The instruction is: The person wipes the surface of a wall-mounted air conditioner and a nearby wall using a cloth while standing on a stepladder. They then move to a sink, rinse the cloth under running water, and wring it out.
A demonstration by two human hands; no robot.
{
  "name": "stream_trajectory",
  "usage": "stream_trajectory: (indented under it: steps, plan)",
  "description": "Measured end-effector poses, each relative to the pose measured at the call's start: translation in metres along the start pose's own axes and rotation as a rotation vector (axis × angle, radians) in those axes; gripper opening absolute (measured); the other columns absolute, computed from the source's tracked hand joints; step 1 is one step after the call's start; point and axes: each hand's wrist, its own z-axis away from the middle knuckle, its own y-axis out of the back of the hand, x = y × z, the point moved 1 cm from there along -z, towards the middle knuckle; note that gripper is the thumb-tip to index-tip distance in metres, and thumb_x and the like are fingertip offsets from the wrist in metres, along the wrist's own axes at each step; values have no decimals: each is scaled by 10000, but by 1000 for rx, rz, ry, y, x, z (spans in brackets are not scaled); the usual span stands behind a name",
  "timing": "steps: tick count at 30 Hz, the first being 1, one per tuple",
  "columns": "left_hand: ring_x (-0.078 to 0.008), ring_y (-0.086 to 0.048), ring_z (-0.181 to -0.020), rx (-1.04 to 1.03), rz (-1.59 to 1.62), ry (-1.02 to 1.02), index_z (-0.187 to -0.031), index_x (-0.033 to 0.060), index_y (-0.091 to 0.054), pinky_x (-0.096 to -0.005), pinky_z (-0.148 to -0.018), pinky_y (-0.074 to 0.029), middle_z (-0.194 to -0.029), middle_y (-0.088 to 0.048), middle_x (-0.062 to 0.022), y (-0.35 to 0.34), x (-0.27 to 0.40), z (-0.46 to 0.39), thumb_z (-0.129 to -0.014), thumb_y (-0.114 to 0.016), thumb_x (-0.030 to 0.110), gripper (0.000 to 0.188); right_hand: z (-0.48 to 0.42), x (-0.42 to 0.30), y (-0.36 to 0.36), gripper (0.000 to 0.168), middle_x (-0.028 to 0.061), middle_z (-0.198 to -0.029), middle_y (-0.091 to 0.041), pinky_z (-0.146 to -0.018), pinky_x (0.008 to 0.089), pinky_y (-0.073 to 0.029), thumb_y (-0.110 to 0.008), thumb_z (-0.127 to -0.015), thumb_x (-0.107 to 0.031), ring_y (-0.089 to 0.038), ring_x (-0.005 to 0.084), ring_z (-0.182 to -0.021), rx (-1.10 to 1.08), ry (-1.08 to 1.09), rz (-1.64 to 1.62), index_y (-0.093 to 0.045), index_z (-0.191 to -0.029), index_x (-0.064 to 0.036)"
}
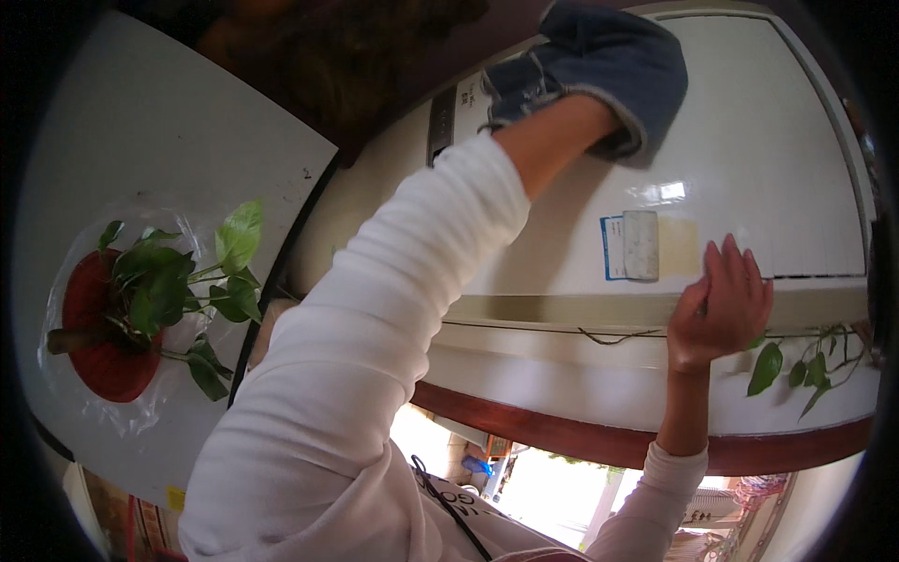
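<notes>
My left hand is hidden inside a folded blue denim cloth (618,77) with a frayed hem, which lies over the upper part of a white appliance (758,140). Only the bare wrist and the pushed-up white sleeve of that arm show. My right hand (723,309) is at the appliance's near edge, back of the hand up, fingers stretched out and holding nothing. Whether its palm touches the panel, I cannot tell. Left of its fingertips, a blue-edged label (613,247) is stuck on the panel, partly covered by a pale, worn strip (640,246).
A leafy plant in a red pot (88,316), set in clear plastic, stands on a white surface (140,140) at left. A trailing vine (765,369) hangs near my right wrist. A dark control strip (442,123) and a reddish-brown ledge (548,428) also show.
</notes>
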Motion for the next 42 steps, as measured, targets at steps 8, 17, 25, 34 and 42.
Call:
stream_trajectory:
  steps: [8, 17, 25, 34, 42]
  plan:
    - [-253, -626, -680, 62, 71, 214, -806, 47, -669, -357, -607, -499, -749, -629, -151, -104, -73, 72, -789, -540, 140, 160, 3, 8, -4, 299, 78, -1111, -667, -1000, 472, -345, -453, -861, -125, -593, 272, -1079, 104, 105, 3, -646, -1089, -107]
    - [-248, -622, -677, -164, 131, 487, -795, 60, -670, -360, -612, -497, -742, -627, -134, -167, -78, 289, -781, -546, 141, 149, 2, 8, -8, 268, 95, -1086, -673, -922, 419, -428, -410, -928, -80, -627, 288, -1016, 138, 231, -49, -644, -1058, -56]
    - [-244, -617, -674, -372, 136, 716, -784, 70, -671, -363, -617, -495, -735, -624, -119, -146, -8, 399, -773, -552, 142, 140, -2, 9, -10, 264, 104, -1009, -696, -840, 407, -478, -452, -852, -53, -652, 301, -938, 189, 256, -85, -670, -999, -25]
    - [-239, -613, -671, -93, 253, 587, -773, 82, -672, -366, -623, -493, -728, -621, -103, -58, 102, 284, -765, -558, 143, 130, -1, 12, -11, 281, 123, -974, -703, -859, 418, -486, -446, -827, -74, -658, 304, -913, 187, 293, -134, -693, -948, -13]
    - [-235, -608, -668, 83, 288, 520, -762, 93, -673, -368, -628, -490, -721, -619, -88, -72, 103, 230, -757, -564, 145, 121, 7, 20, -16, 325, 147, -985, -696, -891, 430, -484, -415, -917, -151, -650, 321, -935, 158, 357, -122, -694, -924, 18]
